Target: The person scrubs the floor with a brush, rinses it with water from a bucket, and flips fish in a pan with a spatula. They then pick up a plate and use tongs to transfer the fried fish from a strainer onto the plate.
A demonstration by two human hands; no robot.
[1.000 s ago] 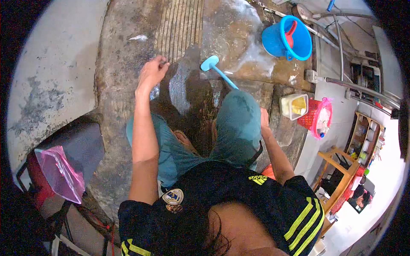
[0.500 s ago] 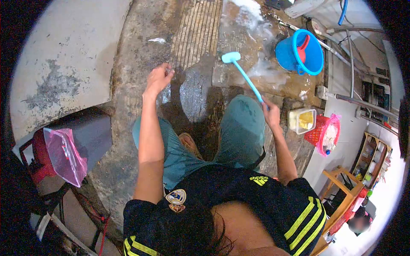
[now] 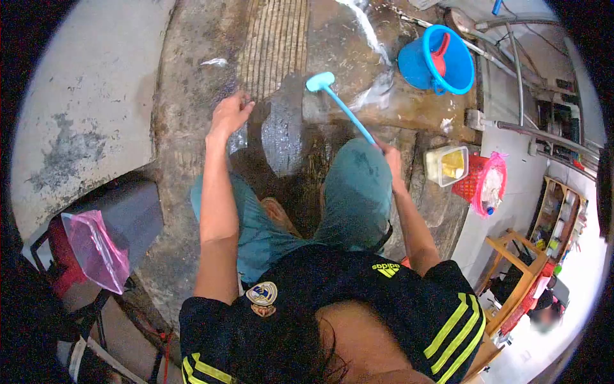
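My right hand [image 3: 390, 161] is closed around the end of a light blue long-handled brush [image 3: 348, 115], beside my right knee. The brush's head points away from me, over the wet concrete floor [image 3: 345, 51]; whether it touches the floor I cannot tell. My left hand [image 3: 230, 116] hangs above the floor in front of my left knee, its fingers loosely bent and the thumb apart, with nothing seen in it. White foam [image 3: 377, 89] lies in a streak beyond the brush, to the right. A wet, shiny patch [image 3: 281, 137] spreads between my knees.
A blue bucket [image 3: 416, 64] with a red dipper [image 3: 439, 56] inside stands at the right. Nearer are a clear plastic tub [image 3: 436, 168] and a red basket [image 3: 468, 180]. At the left is a pink plastic bag [image 3: 96, 249] by a wall [image 3: 89, 83]. A person sits far right.
The view has shifted, so most things appear farther left and slightly higher. The foam by the bucket has thinned into a narrower streak. My right hand still holds the brush.
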